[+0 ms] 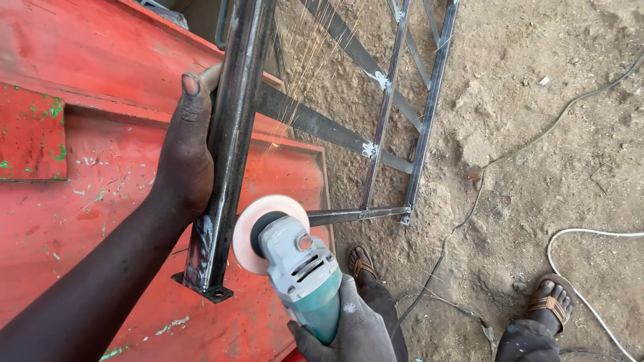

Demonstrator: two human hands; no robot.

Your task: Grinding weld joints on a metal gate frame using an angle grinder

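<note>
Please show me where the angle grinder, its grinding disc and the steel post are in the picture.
angle grinder (305, 278): head view, on its grey and teal body.
grinding disc (247, 231): head view, on the pale flat face.
steel post (231, 127): head view, on the middle of the dark tube.

The left hand's fingers (208, 77) were hidden behind the steel post (228, 141). The gloved right hand (349, 332) was cut off by the bottom edge, and the metal frame (396, 100) by the top.

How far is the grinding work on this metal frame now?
Done: frame bars already joined, bright welds visible. In hand: left hand steadies the post; right hand holds the angle grinder, its disc throwing sparks. Left: the far joints look rough, though hard to judge.
</note>
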